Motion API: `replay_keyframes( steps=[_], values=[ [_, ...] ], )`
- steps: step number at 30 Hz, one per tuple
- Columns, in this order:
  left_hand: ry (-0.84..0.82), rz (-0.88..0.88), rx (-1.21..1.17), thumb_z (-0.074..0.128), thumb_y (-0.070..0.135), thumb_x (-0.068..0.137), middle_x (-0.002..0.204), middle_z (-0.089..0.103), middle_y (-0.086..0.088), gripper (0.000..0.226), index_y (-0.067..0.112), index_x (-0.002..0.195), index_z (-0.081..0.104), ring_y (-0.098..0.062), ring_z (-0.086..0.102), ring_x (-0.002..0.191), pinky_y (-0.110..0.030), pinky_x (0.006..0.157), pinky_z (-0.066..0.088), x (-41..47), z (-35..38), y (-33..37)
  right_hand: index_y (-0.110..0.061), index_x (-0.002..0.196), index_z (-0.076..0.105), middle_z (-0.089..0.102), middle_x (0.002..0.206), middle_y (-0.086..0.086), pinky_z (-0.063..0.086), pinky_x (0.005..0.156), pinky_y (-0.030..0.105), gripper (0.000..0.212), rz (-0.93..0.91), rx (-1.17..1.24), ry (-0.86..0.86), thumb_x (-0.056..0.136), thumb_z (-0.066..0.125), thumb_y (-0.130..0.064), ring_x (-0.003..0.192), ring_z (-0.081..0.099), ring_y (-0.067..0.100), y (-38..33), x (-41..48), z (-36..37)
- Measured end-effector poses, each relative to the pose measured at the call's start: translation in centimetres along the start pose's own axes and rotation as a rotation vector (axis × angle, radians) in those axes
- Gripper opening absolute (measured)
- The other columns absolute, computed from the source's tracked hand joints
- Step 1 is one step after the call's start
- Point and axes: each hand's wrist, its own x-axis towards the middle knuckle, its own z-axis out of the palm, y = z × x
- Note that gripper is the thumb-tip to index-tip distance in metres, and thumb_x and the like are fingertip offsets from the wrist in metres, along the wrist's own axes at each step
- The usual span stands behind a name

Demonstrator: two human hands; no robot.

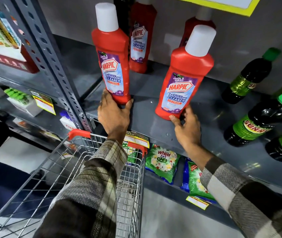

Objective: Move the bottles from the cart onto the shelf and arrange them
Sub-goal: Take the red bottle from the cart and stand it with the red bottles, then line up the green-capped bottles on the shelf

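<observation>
Hands grip two red bottles at their bases, both standing on the grey shelf (142,117). Left hand (113,115) wraps the bottom of the left bottle (111,66): thumb on the left side, fingers (130,103) curling up on the right, palm below the base at the shelf's front edge. Right hand (186,126) pinches the lower corner of the right bottle (183,83) — thumb (173,119) on the front, the other fingers behind the base, mostly hidden. This bottle is tilted a little to the right.

Count of red bottles with white caps: four. Two are held at the front, and two more stand behind them near the back wall, the back left bottle (139,42) and the back right bottle (197,26), the second partly hidden. Dark bottles with green caps (258,117) stand at the right — four can be seen, some only in part.

Between the two held bottles the shelf surface is free, and also between the right bottle and the dark ones. The left bottle is near the perforated upright post (57,71). Below, the wire cart (92,162) with red handle corners looks empty, touching the shelf edge or just beside it.
</observation>
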Motion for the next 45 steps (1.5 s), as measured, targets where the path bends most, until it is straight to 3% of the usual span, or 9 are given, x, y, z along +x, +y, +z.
replay_keyframes(
  steps=[15,29,32,35,37,40,43,45],
  values=[
    [0.013,0.015,-0.01,0.074,0.06,0.078,0.15,0.049,-0.016,0.1,0.003,0.148,0.032,-0.035,0.05,0.136,-0.05,0.115,0.041,-0.1,0.3,-0.4,-0.035,0.132,0.044,0.064,0.118,0.01,0.052,0.09,0.042,0.049,0.003,-0.054,0.018,0.088,0.067,-0.037,0.107,0.062,0.032,0.1,0.3,0.2],
    [0.011,0.03,-0.009,0.072,0.061,0.078,0.151,0.048,-0.017,0.101,0.002,0.149,0.031,-0.038,0.051,0.134,-0.05,0.113,0.043,-0.2,0.2,-0.2,-0.031,0.136,0.041,0.061,0.123,0.012,0.053,0.091,0.045,0.054,-0.02,-0.075,0.008,0.089,0.064,-0.041,0.113,0.06,0.034,0.3,0.5,0.2],
    [-0.005,0.039,-0.056,0.074,0.066,0.072,0.151,0.044,-0.019,0.112,0.002,0.151,0.025,-0.039,0.049,0.135,-0.053,0.111,0.044,-0.6,0.0,0.0,-0.022,0.135,0.04,0.061,0.128,0.012,0.05,0.091,0.042,0.065,-0.046,-0.068,-0.035,0.082,0.071,-0.042,0.121,0.055,0.033,0.5,0.2,-0.2],
    [0.077,0.029,-0.247,0.078,0.063,0.071,0.161,0.027,-0.016,0.12,0.006,0.155,0.014,-0.032,0.034,0.148,-0.048,0.12,0.035,-3.0,-0.6,1.2,-0.019,0.139,0.037,0.057,0.138,0.005,0.048,0.101,0.039,0.079,-0.12,0.001,-0.066,0.075,0.079,-0.039,0.127,0.052,0.025,1.2,-1.1,-1.0],
    [0.177,0.076,-0.334,0.079,0.058,0.075,0.162,0.025,-0.017,0.115,0.004,0.155,0.016,-0.029,0.028,0.151,-0.04,0.124,0.027,-6.1,-0.9,2.8,-0.018,0.144,0.036,0.05,0.146,0.004,0.045,0.108,0.039,0.079,-0.145,0.142,-0.023,0.079,0.078,-0.032,0.13,0.05,0.02,2.0,-2.6,-2.3],
    [0.241,0.278,-0.433,0.082,0.044,0.08,0.149,0.036,-0.023,0.098,-0.001,0.15,0.031,-0.026,0.035,0.143,-0.034,0.122,0.029,-11.2,-0.5,5.9,-0.019,0.143,0.041,0.052,0.139,0.0,0.05,0.1,0.033,0.066,-0.193,0.245,0.11,0.085,0.073,-0.027,0.12,0.053,0.013,3.8,-5.2,-5.3],
    [0.13,0.462,-0.476,0.083,0.034,0.08,0.139,0.043,-0.027,0.086,-0.004,0.143,0.039,-0.029,0.041,0.134,-0.032,0.12,0.032,-16.4,1.3,9.7,-0.017,0.134,0.051,0.056,0.119,0.0,0.054,0.088,0.039,0.048,-0.244,0.263,0.243,0.09,0.069,-0.025,0.106,0.055,0.014,6.5,-7.2,-9.3],
    [-0.004,0.528,-0.506,0.081,0.036,0.081,0.138,0.045,-0.025,0.084,-0.001,0.144,0.039,-0.034,0.045,0.133,-0.045,0.117,0.038,-19.6,3.0,12.6,-0.015,0.125,0.057,0.054,0.108,0.001,0.054,0.081,0.041,0.037,-0.246,0.253,0.339,0.091,0.068,-0.022,0.098,0.056,0.016,8.4,-8.0,-12.3]
  ],
)
